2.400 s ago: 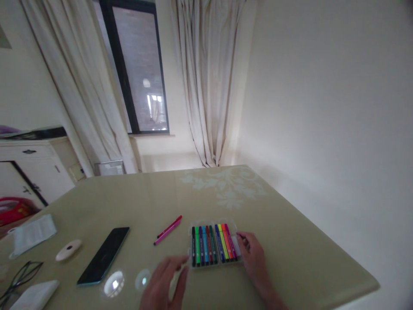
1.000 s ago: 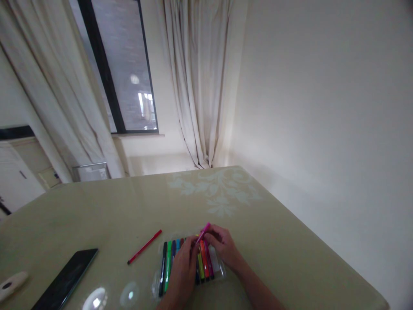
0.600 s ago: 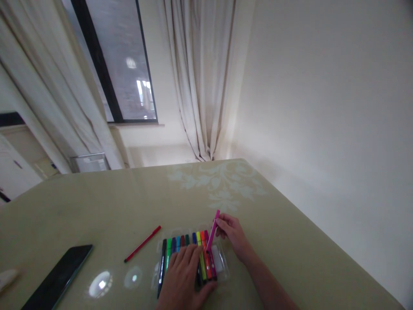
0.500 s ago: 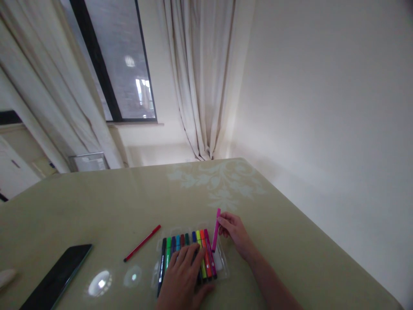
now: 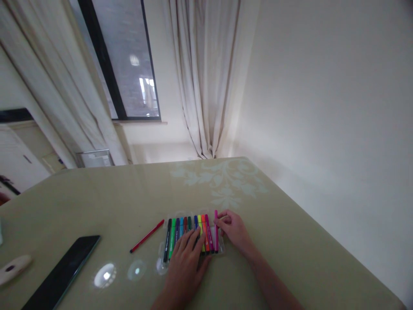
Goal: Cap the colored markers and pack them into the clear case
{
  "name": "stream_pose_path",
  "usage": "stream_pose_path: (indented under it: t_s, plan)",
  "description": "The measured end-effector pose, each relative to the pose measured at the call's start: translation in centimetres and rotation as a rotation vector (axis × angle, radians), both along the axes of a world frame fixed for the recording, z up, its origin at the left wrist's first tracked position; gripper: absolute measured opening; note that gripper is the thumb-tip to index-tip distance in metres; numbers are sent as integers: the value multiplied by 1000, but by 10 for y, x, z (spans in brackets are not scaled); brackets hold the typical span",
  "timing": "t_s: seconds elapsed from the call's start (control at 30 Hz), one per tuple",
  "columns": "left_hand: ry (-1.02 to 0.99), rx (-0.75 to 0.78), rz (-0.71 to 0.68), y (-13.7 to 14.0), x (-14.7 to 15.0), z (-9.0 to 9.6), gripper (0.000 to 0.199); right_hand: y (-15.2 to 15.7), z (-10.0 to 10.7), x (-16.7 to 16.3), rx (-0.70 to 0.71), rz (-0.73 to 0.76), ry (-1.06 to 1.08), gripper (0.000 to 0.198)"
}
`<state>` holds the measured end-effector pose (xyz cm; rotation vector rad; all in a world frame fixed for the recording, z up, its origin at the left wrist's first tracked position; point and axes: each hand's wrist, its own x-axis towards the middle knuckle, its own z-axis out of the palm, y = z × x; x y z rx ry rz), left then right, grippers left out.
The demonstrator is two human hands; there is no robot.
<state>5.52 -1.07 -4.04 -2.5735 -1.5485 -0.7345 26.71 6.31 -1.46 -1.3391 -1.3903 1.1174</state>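
Observation:
A clear plastic tray (image 5: pixel 222 248) on the table holds a row of felt-tip markers in several colours, among them a black one (image 5: pixel 167 241) at the left and an orange one (image 5: pixel 205 232) near the right. My left hand (image 5: pixel 189 258) lies over the middle of the row with its fingers stretched out, hiding parts of the markers. Between the thumb and fingers of my right hand (image 5: pixel 232 230) is a pink marker (image 5: pixel 216 234), upright along the tray's right side. To the tray's left, a red marker (image 5: pixel 146 236) lies slanted on the table.
A dark tablet or phone (image 5: pixel 63 271) lies at the left front of the table (image 5: pixel 122 193). Left of it is a pale oval object (image 5: pixel 14 270) with a dark spot. A white wall (image 5: pixel 322 107) borders the right side; curtains (image 5: pixel 206 77) hang behind.
The pink marker has gone from tilted to nearly straight, in line with the row and over the tray's right end. The tray appears slightly higher in view, and my left hand still rests on it.

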Motion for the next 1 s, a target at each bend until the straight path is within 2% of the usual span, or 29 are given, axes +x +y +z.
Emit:
stream_pose_path:
  t_s: [0.17,0.3,0.47,0.63,0.87,1.0]
  plan:
    - [11,-7,-94,0,7,3,52,-2,-1,-7,78,-35,-91,28]
    - [36,5,-107,0,11,4,57,-3,-6,-12,139,-29,-171,24]
    - [48,7,-111,-1,12,2,56,-4,-7,-15,140,-56,-249,14]
    - [109,23,-140,-1,11,-1,62,-8,0,-17,164,-92,-389,8]
    - [75,27,-178,0,11,1,54,-12,1,-12,219,41,-461,15]
    - [73,19,-168,-2,12,5,59,-12,-1,-10,218,60,-438,18]
